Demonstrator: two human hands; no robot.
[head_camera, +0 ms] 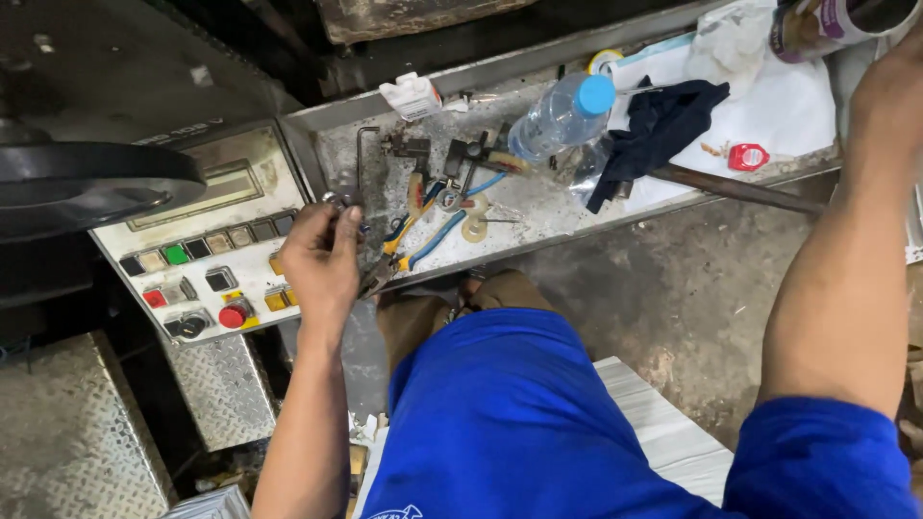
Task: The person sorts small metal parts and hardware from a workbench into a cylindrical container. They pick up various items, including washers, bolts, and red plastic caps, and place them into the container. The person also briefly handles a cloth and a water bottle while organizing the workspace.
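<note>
1. Fingers [338, 223] of left hand [320, 264] curled shut around a small metal part [334, 200], held at the tray's near-left corner; part too small to identify.
2. Pliers [396, 258] with yellow-and-blue handles lying just at 3 o'clock of that hand, jaws toward the tray's front lip, apparently touching or nearly touching the fingers; which one, impossible to tell.
3. Right hand [889, 82] raised at 1 o'clock of the scene, mostly beyond the picture's edge; finger state impossible to tell. Cylindrical can [827, 24] just at 10 o'clock of it, contact uncertain.
4. Metal tray [538, 207] spanning 11 to 2 o'clock: clamps, washers, an L-shaped hex key [362, 159], a plastic water bottle [562, 115] with blue cap, a dark cloth [654, 130] on white paper.
5. Control panel [207, 255] at 9 o'clock of left hand, with green, red and yellow buttons.
6. Step in hand, as judged: taking up or positioning the small part at the tray corner. Next move likely calling for a firm pinch on the part and a free path to the pliers beside it.
</note>
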